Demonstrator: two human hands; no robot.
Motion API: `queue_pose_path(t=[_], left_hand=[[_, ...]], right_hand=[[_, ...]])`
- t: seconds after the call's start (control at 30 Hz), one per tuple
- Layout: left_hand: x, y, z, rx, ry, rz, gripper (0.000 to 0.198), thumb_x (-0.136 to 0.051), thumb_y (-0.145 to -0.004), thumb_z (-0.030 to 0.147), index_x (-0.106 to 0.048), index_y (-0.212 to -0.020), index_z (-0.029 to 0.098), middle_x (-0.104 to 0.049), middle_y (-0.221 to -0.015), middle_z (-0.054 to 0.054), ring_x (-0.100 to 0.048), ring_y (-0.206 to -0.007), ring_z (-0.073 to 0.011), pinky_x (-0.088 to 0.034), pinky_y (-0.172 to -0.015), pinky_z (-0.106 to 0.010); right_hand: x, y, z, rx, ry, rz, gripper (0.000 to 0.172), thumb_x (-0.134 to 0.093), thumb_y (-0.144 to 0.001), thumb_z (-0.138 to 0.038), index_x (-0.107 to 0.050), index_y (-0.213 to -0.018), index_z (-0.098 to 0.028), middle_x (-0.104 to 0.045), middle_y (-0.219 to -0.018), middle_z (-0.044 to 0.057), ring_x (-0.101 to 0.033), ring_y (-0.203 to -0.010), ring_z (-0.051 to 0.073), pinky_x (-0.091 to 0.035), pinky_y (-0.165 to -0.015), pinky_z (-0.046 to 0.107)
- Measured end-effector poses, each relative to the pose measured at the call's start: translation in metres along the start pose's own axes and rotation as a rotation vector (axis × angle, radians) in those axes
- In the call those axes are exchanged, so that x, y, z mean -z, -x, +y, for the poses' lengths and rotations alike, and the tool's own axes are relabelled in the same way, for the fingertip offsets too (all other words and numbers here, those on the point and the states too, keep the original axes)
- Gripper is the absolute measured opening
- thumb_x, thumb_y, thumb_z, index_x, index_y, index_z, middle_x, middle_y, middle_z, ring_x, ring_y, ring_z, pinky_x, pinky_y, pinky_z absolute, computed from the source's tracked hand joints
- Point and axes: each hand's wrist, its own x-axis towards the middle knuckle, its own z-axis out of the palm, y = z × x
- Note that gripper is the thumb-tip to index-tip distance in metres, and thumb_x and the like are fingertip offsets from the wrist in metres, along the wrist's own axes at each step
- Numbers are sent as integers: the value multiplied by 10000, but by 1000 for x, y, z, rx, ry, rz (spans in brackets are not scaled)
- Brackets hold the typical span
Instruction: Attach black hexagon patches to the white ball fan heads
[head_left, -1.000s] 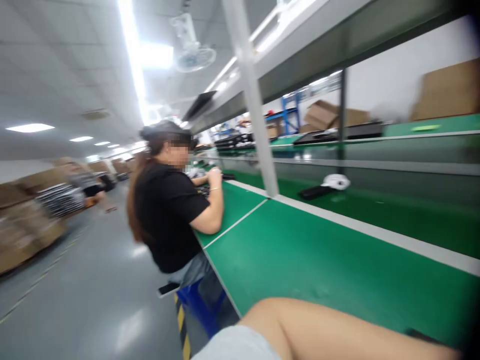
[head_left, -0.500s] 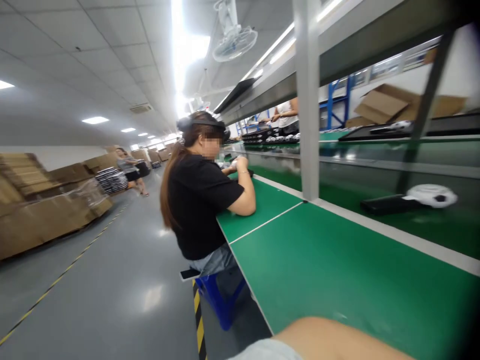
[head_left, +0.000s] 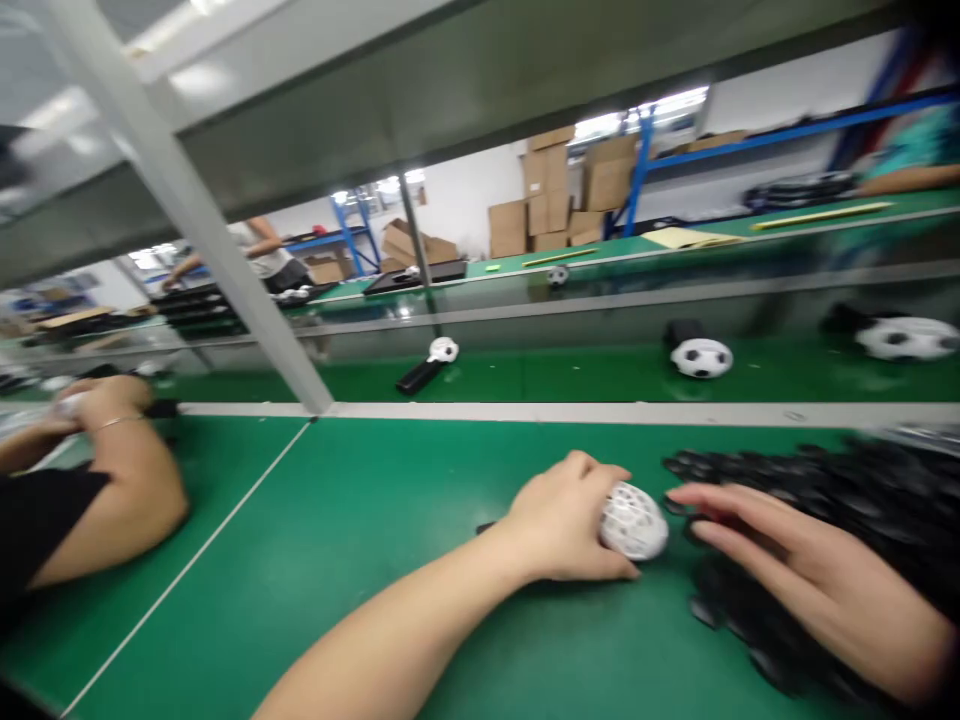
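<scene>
My left hand (head_left: 564,522) is closed round a white rounded lattice piece (head_left: 634,522), gripping its left side low over the green bench. A small dark end (head_left: 485,527) shows behind my left wrist; whether it belongs to the same piece is hidden. To the right, my right hand (head_left: 817,570) has thumb and forefinger apart at the near edge of a pile of small black parts (head_left: 795,490). One black part lies at the forefinger's tip, and I see no firm grip on it. Motion blurs both hands.
Beyond the bench's pale rail, football-patterned heads with black handles (head_left: 420,376) lie on a lower green strip. A slanted metal post (head_left: 217,250) rises at left, below an overhead shelf (head_left: 450,90). A co-worker's arm (head_left: 127,480) rests on the bench at far left.
My view has swung right from the aisle and the seated co-worker to the bench. Both my hands, the white lattice piece and the black pile have come into view.
</scene>
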Motion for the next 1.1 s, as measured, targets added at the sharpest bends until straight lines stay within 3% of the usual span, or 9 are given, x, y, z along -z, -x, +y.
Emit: queue_pose_path(t=[0.1, 0.33, 0.5, 0.7, 0.83, 0.97, 1.1], left_hand=[[-1, 0, -1, 18, 4, 14, 813, -773, -553, 410, -386, -1254, 274, -483, -1139, -41, -516, -1034, -253, -469, -863, -379], [-1, -1, 5, 34, 37, -1, 825, -733, -577, 513, -371, -1286, 294, -503, -1148, -29, -529, -1024, -241, -465, -844, -340], [-1, -1, 6, 18, 21, -3, 806, -691, -603, 547, -369, -1292, 278, -507, -1153, -36, -530, -1022, -243, -467, -839, -342], [0, -1, 4, 12, 14, 0, 725, -667, -660, 495, -375, -1287, 276, -515, -1143, -28, -541, -1001, -226, -472, -834, -331], [0, -1, 2, -9, 44, 1, 704, -660, -681, 475, -379, -1291, 262, -520, -1137, -29, -536, -1013, -218, -457, -866, -325], [0, -2, 0, -20, 83, -8, 706, -663, -682, 449, -368, -1301, 281, -523, -1117, -26, -547, -979, -219, -465, -847, -332], [-1, -3, -1, -23, 110, 6, 674, -678, -669, 436, -406, -1270, 298, -532, -1072, -23, -557, -935, -223, -472, -824, -339]], right_hand=[[6, -2, -13, -38, -113, -77, 222, -476, -859, -418, -587, -818, -231, -638, -785, 33, -615, -694, 193, -516, -593, 286], [0, 0, -31, 204, -198, -223, 243, -381, -910, -184, -603, -976, -258, -599, -932, 46, -579, -859, 167, -485, -714, 273], [-11, 0, -34, 254, -142, -182, 155, -421, -882, -141, -552, -911, -218, -618, -829, 28, -566, -760, 168, -462, -697, 316], [-18, -2, -34, 137, -122, -104, 48, -488, -848, -166, -496, -855, -213, -583, -798, 19, -541, -721, 167, -459, -653, 309], [-23, -3, -29, 96, -156, -44, 126, -509, -841, -198, -476, -962, -211, -548, -936, 60, -534, -870, 194, -470, -745, 340], [-27, -3, -25, 58, -179, -29, 289, -525, -833, -262, -439, -1106, -222, -458, -1207, 105, -442, -1117, 243, -458, -852, 382], [-29, -1, -24, -25, -232, -134, 392, -493, -857, -311, -372, -1221, -232, -469, -1253, 93, -512, -1051, 219, -471, -848, 364]])
